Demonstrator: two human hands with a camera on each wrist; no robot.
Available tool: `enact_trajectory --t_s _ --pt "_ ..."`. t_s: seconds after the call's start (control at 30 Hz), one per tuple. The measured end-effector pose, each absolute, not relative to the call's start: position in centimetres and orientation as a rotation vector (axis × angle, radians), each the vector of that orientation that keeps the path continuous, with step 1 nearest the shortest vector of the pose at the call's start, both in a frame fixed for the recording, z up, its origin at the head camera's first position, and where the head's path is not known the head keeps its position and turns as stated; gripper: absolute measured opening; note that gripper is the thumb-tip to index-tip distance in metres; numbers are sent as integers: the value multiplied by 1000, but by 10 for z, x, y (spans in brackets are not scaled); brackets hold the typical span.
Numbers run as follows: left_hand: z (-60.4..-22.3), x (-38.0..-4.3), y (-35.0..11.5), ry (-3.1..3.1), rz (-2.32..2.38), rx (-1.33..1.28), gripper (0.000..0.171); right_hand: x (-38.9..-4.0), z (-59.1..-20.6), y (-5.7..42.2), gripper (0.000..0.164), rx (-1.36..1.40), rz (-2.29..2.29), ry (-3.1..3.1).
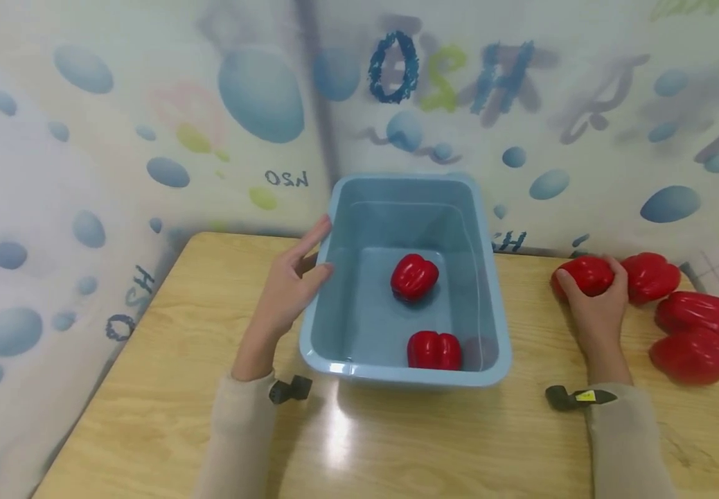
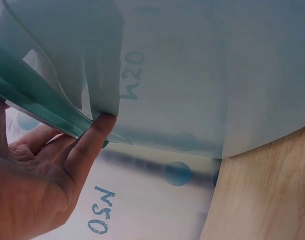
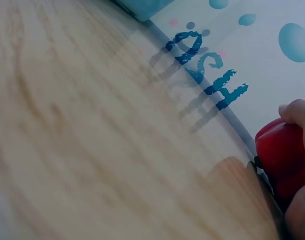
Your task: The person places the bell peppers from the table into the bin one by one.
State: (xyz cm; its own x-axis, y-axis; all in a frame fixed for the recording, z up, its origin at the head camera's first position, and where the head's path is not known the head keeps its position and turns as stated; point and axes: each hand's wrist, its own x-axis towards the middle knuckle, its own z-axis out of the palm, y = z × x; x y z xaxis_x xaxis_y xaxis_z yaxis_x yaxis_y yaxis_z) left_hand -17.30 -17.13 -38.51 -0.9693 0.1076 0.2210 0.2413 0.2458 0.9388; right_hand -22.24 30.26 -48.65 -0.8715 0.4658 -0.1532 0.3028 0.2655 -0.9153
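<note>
My left hand (image 1: 287,287) is at the left side of a light-blue plastic bin (image 1: 493,305). Its thumb and fingers meet the bin's rim; in the left wrist view one fingertip lies against the wall (image 2: 177,65). Two red bell peppers lie inside, one near the middle (image 1: 414,277) and one by the front wall (image 1: 434,350). Over on the right, my right hand (image 1: 599,312) grips another red bell pepper (image 1: 586,274) between thumb and fingers, at the table's back edge. The right wrist view shows part of that pepper (image 3: 280,155); its far side is hidden.
Several more red peppers (image 1: 696,315) lie together at the right end of the wooden table (image 1: 453,443). Behind the bin and along the left stands a pale wall covering (image 1: 359,138) with blue spots and lettering.
</note>
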Motion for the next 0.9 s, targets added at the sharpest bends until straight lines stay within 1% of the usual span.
enact_trajectory --t_s 0.3,0.53,0.77,0.9 --pt "-385 -174 -172 -2374 -1837 -350 65 -221 -486 299 83 -727 1651 -2365" --pt "-382 -173 -174 -2374 -1836 -347 65 -218 -478 294 86 -704 1669 -2386" --pt "-384 -173 -173 -2386 -1846 -341 65 -202 -476 294 86 -688 1706 -2466" --pt "-386 -173 -172 -2387 -1846 -344 65 -195 -472 293 83 -604 1662 -2531"
